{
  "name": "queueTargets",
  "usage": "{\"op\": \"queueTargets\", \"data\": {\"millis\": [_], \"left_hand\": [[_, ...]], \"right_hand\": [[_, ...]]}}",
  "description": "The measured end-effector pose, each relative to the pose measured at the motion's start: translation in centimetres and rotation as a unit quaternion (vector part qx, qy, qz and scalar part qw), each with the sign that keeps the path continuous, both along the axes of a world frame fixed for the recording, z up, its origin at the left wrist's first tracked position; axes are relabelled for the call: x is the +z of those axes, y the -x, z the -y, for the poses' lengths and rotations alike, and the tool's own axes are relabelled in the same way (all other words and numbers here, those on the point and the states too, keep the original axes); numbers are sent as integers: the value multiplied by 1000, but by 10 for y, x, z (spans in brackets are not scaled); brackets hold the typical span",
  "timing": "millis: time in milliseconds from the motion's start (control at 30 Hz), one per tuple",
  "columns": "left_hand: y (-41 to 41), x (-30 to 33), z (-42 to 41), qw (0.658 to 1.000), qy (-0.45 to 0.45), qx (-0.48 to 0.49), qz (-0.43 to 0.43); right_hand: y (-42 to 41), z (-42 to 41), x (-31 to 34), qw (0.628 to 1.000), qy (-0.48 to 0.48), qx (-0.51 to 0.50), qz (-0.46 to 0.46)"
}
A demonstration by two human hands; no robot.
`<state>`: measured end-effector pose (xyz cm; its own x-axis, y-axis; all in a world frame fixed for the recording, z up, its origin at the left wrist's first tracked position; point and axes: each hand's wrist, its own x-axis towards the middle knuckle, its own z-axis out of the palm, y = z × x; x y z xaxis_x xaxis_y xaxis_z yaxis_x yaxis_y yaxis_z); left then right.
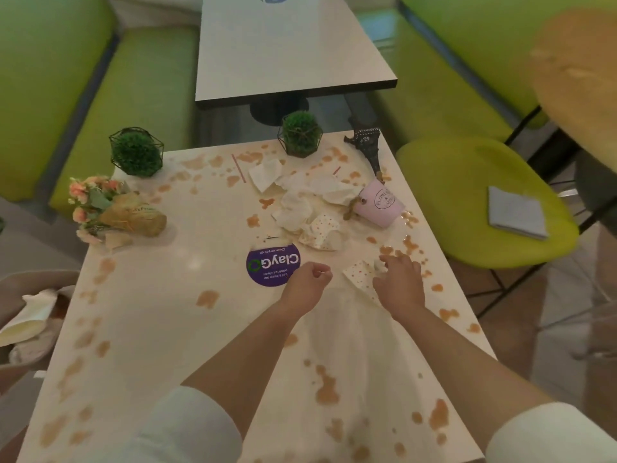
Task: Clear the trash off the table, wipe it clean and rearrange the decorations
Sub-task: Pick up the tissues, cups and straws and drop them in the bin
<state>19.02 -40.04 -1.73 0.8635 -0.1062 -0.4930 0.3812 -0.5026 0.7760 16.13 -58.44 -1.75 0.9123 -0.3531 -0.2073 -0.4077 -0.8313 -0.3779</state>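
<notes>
The white table is spotted with brown spills. Crumpled white napkins and a dotted wrapper lie in its far middle. My right hand rests with spread fingers on a dotted paper piece. My left hand hovers beside it, fingers curled, holding nothing I can see. A purple round sticker lies just left of my left hand. Decorations: two green plants in wire frames, a flower bouquet lying down, a tipped pink pot, a dark tower figurine.
A bag with trash sits at the table's left edge. A green chair with a grey folded cloth stands on the right. Green benches and another table lie beyond. Two thin straws lie near the far plants.
</notes>
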Motion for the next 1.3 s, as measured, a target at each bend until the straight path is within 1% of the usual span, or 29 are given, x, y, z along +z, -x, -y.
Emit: {"op": "queueTargets", "data": {"millis": [100,233,367,467,600,733,833,933,967,1033,1100,1200,1300], "left_hand": [[3,-4,10,1000,8,1,-18],[5,-9,19,998,38,18,-49],[4,-9,23,996,59,34,-64],[0,-2,24,988,111,78,-76],[-10,3,15,980,135,140,-51],[-22,5,1,976,107,188,-14],[-28,7,-12,973,71,219,16],[-34,9,-30,967,46,246,45],[-35,9,-36,967,25,247,55],[-38,6,-50,964,0,257,65],[-39,4,-61,959,6,277,56],[-39,2,-75,953,16,298,47],[-37,-1,-86,951,16,304,46]], "right_hand": [[4,8,-9,1000,-27,14,-1],[10,10,-15,996,-79,-1,36],[5,-1,-11,980,-175,-29,93],[-3,-15,-6,968,-218,-21,124],[-12,-33,1,951,-271,-7,147],[-28,-46,6,944,-300,21,137],[-45,-57,11,941,-305,66,133],[-66,-65,15,953,-245,113,137],[-74,-66,16,960,-204,128,143],[-90,-69,16,971,-94,168,141],[-104,-72,15,974,3,204,102],[-119,-80,9,962,95,254,33],[-125,-87,1,944,157,289,7]]}}
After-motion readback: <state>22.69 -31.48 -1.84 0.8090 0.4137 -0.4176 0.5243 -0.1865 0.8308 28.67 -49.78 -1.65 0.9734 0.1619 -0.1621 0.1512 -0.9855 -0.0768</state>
